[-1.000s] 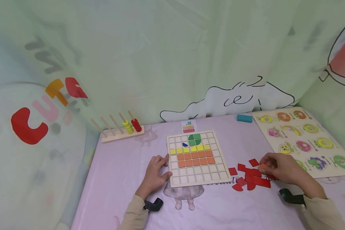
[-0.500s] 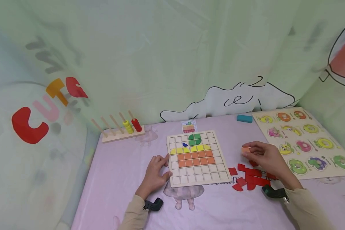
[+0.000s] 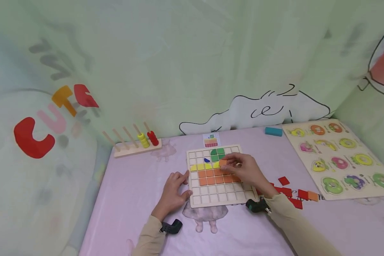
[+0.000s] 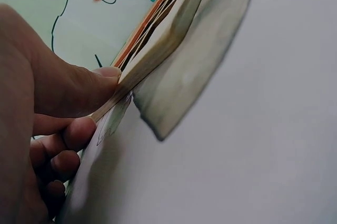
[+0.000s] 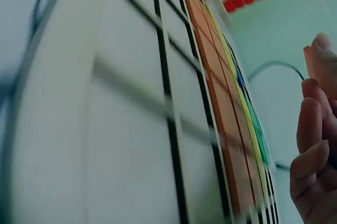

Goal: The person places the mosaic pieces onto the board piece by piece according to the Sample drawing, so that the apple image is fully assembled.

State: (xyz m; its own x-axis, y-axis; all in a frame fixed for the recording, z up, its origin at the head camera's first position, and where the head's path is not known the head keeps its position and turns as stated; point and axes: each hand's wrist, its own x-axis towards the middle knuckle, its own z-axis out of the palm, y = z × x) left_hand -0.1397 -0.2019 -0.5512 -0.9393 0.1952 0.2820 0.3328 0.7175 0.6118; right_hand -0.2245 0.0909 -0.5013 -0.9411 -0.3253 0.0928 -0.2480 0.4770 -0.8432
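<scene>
A wooden grid board (image 3: 206,199) lies flat on the table, with green, blue, yellow and orange tiles set in several of its cells. My left hand (image 3: 174,190) holds the board's left edge, thumb on the rim in the left wrist view. Above the board's upper right part, my right hand (image 3: 246,170) pinches an orange square tile (image 3: 223,162) between thumb and fingers. The right wrist view shows this orange tile (image 5: 309,61) held clear of the board. My right hand hides some yellow and orange tiles beneath it.
Red tiles (image 3: 285,192) and a loose orange tile (image 3: 313,196) lie right of the board, partly behind my right arm. A pattern card (image 3: 211,140) sits behind it. A bead rack (image 3: 137,149), teal block (image 3: 273,131) and fruit puzzle (image 3: 339,160) stand around.
My right hand has picked the orange tile up from the red pile and carried it left over the board. My left hand stays at the board's edge.
</scene>
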